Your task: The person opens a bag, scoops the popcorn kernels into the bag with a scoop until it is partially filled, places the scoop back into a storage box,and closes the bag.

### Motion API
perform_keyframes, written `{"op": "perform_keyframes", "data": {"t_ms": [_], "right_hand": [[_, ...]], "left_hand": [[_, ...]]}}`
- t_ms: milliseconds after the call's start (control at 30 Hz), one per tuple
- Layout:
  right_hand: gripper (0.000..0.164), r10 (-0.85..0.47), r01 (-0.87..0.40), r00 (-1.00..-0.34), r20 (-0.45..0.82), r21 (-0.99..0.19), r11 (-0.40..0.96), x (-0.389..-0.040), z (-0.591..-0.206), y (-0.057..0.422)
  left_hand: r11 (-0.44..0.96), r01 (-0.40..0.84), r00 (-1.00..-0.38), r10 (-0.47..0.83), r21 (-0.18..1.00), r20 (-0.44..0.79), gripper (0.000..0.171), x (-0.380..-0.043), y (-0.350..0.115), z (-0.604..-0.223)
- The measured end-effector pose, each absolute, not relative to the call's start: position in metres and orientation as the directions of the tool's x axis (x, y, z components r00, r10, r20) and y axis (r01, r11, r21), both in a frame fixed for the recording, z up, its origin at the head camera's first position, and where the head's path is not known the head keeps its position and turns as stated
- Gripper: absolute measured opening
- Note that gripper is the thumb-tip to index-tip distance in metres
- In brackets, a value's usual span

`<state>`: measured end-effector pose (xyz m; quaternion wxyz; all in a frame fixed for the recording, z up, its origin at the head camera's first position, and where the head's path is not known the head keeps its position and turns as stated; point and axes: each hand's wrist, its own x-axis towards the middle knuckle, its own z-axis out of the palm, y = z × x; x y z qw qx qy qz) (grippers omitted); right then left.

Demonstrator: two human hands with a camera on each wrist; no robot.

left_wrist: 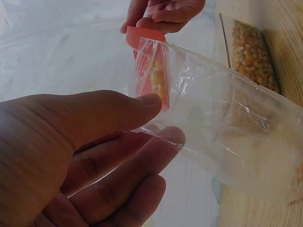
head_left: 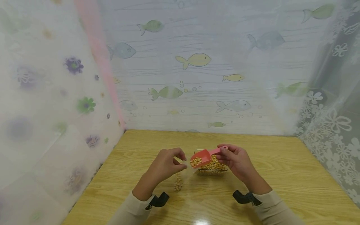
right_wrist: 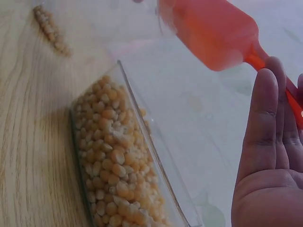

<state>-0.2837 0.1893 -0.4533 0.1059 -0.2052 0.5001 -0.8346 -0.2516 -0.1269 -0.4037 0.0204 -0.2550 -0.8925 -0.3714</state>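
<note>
My left hand (head_left: 164, 164) pinches a clear plastic bag (left_wrist: 203, 85) by its mouth, thumb on one side and fingers on the other. The bag hangs down, with some corn kernels (head_left: 178, 184) gathered at its bottom. In my right hand (head_left: 239, 161) is the handle of a red scoop (head_left: 204, 153), its tip tilted down to the left. Kernels (head_left: 196, 161) lie toward the scoop's front lip. Seen from the left wrist, the scoop's front overlaps the bag's opening, just beyond the left thumb.
Under the scoop and right hand stands a clear rectangular container (head_left: 213, 170) full of corn kernels. Both it and the bag's bottom are over a wood-grain table (head_left: 270, 162). A curtain (head_left: 197, 81) with printed fish rises behind the table, and flowered sheets hang at both sides.
</note>
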Motion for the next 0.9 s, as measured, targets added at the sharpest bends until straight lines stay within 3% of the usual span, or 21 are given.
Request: {"op": "perform_keyframes", "data": {"t_ms": [267, 900], "right_hand": [[0.020, -0.334, -0.057, -0.923, 0.191, -0.927, -0.371, -0.279, -0.448, 0.181], [0.034, -0.301, -0.160, -0.930, 0.210, -0.970, -0.182, -0.266, -0.433, 0.170]], "left_hand": [[0.599, 0.471, -0.870, 0.439, 0.648, 0.226, 0.016, -0.251, -0.127, -0.403], [0.599, 0.479, -0.865, 0.444, 0.642, 0.232, 0.016, -0.252, -0.129, -0.404]]}}
